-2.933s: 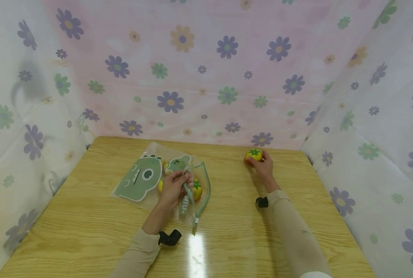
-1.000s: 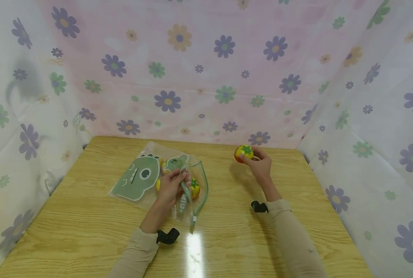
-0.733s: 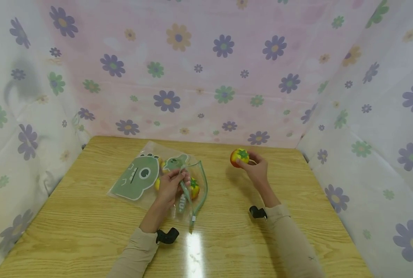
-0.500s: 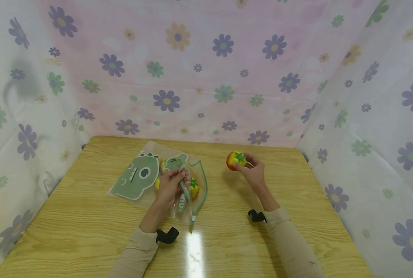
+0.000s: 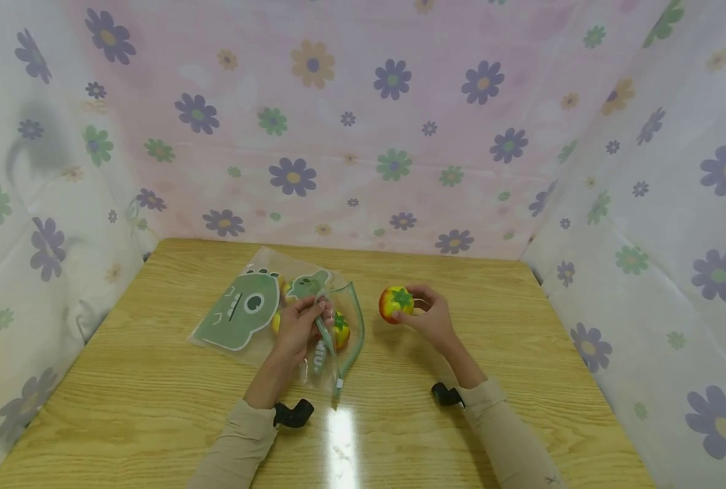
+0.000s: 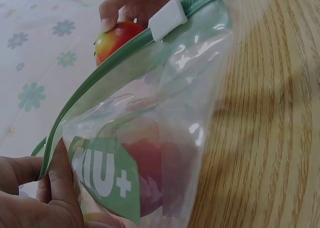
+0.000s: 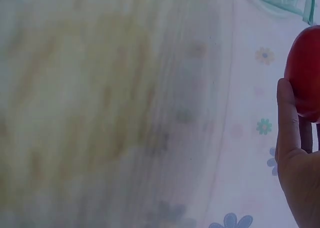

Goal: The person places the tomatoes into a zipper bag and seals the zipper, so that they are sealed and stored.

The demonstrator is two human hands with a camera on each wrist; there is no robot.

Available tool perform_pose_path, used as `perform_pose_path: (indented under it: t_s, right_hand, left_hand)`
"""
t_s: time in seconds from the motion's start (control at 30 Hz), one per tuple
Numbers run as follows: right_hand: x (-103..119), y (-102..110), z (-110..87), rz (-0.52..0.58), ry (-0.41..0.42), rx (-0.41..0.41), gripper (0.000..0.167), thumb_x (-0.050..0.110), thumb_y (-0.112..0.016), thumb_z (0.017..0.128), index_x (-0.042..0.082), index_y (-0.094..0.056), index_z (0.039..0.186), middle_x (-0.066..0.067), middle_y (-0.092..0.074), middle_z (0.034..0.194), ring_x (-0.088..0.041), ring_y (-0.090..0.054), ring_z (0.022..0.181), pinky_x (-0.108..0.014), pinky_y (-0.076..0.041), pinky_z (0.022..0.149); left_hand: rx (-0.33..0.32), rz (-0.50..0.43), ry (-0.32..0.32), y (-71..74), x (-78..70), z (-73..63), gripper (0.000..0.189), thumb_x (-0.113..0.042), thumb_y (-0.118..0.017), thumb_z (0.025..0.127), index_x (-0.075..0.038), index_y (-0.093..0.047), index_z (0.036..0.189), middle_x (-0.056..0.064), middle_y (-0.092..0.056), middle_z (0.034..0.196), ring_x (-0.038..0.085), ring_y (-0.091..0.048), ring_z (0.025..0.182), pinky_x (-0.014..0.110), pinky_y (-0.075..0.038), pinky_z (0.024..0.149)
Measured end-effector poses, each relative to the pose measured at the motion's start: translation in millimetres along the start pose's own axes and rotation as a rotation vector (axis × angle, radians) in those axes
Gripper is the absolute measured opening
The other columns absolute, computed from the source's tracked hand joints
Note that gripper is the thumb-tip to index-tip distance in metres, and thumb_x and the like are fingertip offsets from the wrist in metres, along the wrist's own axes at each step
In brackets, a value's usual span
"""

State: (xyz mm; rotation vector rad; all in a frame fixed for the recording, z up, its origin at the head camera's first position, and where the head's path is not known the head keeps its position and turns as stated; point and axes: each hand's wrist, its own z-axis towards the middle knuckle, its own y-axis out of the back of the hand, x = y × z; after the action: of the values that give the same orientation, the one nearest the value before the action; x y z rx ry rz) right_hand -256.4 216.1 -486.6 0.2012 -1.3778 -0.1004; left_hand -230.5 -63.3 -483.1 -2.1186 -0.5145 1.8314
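My left hand (image 5: 295, 331) pinches the green zip rim of a clear slider bag (image 5: 234, 316), holding its mouth apart. The bag lies on the table, printed with a green one-eyed monster. Inside it is a red-and-yellow toy tomato (image 5: 341, 331) with a green leafy top; other yellow items behind it are partly hidden by print and hand. My right hand (image 5: 432, 322) grips a similar toy tomato (image 5: 396, 303) between thumb and fingers, just right of the bag mouth. In the left wrist view the held tomato (image 6: 119, 41) shows beyond the white slider (image 6: 167, 20).
A wood-grain table (image 5: 155, 407) carries the bag. Flowered cloth (image 5: 338, 136) encloses the back and both sides. A black wrist camera mount (image 5: 294, 413) sits by the left cuff, another mount (image 5: 447, 394) by the right cuff.
My right hand has lifted the toy tomato from the table's back right and carried it left and nearer, toward the bag mouth. The left hand keeps its hold on the rim.
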Motion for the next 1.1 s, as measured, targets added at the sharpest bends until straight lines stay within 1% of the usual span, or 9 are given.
perform_pose_path:
  t_s: [0.1, 0.17, 0.23, 0.33, 0.4, 0.47, 0.67, 0.8, 1.1]
  right_hand:
    - [1, -4, -4.1, -0.013, -0.005, 0.031, 0.051, -0.005, -0.083, 0.077, -0.004, -0.062, 0.123, -0.017, -0.062, 0.123, -0.016, -0.065, 0.098, -0.019, -0.061, 0.08]
    - [2, -6, -6.6, -0.023, -0.015, 0.068, 0.052, -0.004, -0.083, 0.077, -0.003, -0.062, 0.124, -0.018, -0.061, 0.125, -0.021, -0.065, 0.101, -0.02, -0.06, 0.082]
    - [1, -7, -8.4, -0.033, -0.024, 0.122, 0.053, -0.002, -0.084, 0.077, -0.001, -0.062, 0.126, -0.018, -0.061, 0.127, -0.025, -0.065, 0.104, -0.022, -0.061, 0.083]
    - [0, -10, -11.1, -0.044, -0.029, 0.229, 0.055, 0.002, -0.084, 0.08, 0.003, -0.063, 0.13, -0.018, -0.061, 0.131, -0.032, -0.064, 0.109, -0.025, -0.061, 0.085]
    - [-2, -11, -12.6, -0.044, -0.029, 0.286, 0.055, 0.003, -0.085, 0.081, 0.005, -0.063, 0.132, -0.016, -0.062, 0.132, -0.033, -0.063, 0.112, -0.027, -0.062, 0.086]
    - [-2, -13, -14.0, -0.042, -0.027, 0.324, 0.056, 0.004, -0.084, 0.082, 0.005, -0.063, 0.133, -0.016, -0.062, 0.134, -0.033, -0.063, 0.114, -0.029, -0.063, 0.087]
    - [0, -19, -17.4, -0.033, -0.017, 0.404, 0.056, 0.004, -0.084, 0.082, 0.006, -0.063, 0.134, -0.015, -0.063, 0.133, -0.028, -0.063, 0.114, -0.035, -0.062, 0.093]
    - [3, -23, -19.2, -0.028, -0.013, 0.439, 0.056, 0.005, -0.082, 0.084, 0.006, -0.062, 0.136, -0.015, -0.063, 0.134, -0.026, -0.063, 0.114, -0.036, -0.061, 0.095]
    - [5, -29, -21.7, -0.026, -0.026, 0.478, 0.057, 0.006, -0.081, 0.086, 0.006, -0.06, 0.139, -0.015, -0.059, 0.137, -0.033, -0.06, 0.118, -0.032, -0.062, 0.092]
  left_hand:
    - [0.007, 0.002, -0.004, 0.5, -0.2, -0.1, 0.029, 0.004, -0.056, 0.102, 0.017, -0.05, 0.127, -0.001, -0.071, 0.086, 0.005, -0.071, 0.071, 0.017, -0.062, 0.066]
    - [0.011, 0.0, -0.004, 0.8, 0.1, 0.2, 0.028, 0.004, -0.055, 0.102, 0.017, -0.05, 0.127, -0.001, -0.071, 0.086, 0.006, -0.071, 0.072, 0.017, -0.062, 0.067]
    - [0.014, -0.002, -0.003, 1.4, 0.7, 0.7, 0.028, 0.005, -0.055, 0.102, 0.017, -0.05, 0.127, -0.001, -0.071, 0.086, 0.006, -0.071, 0.072, 0.018, -0.063, 0.067]
    - [0.019, -0.003, -0.001, 2.5, 1.3, 0.9, 0.029, 0.004, -0.055, 0.102, 0.018, -0.05, 0.128, -0.001, -0.071, 0.086, 0.005, -0.071, 0.072, 0.017, -0.063, 0.068]
    - [0.019, -0.003, -0.001, 2.8, 1.4, 0.5, 0.03, 0.004, -0.055, 0.102, 0.018, -0.05, 0.128, -0.001, -0.071, 0.086, 0.005, -0.071, 0.072, 0.017, -0.062, 0.068]
    - [0.016, -0.003, 0.0, 2.5, 1.3, 0.1, 0.029, 0.004, -0.055, 0.102, 0.017, -0.051, 0.127, -0.001, -0.071, 0.085, 0.005, -0.071, 0.072, 0.017, -0.062, 0.067]
    - [0.001, -0.008, 0.001, 1.3, 1.2, -0.5, 0.024, 0.005, -0.056, 0.102, 0.015, -0.054, 0.123, 0.0, -0.072, 0.084, 0.006, -0.071, 0.071, 0.019, -0.063, 0.067]
    - [0.005, -0.019, 0.001, 0.9, 0.8, -0.9, 0.022, 0.005, -0.056, 0.101, 0.013, -0.055, 0.122, 0.0, -0.072, 0.083, 0.006, -0.07, 0.071, 0.019, -0.063, 0.068]
    - [0.015, -0.006, -0.001, 1.6, 0.3, -1.8, 0.023, 0.005, -0.056, 0.102, 0.014, -0.055, 0.122, 0.0, -0.072, 0.085, 0.006, -0.071, 0.073, 0.019, -0.063, 0.068]
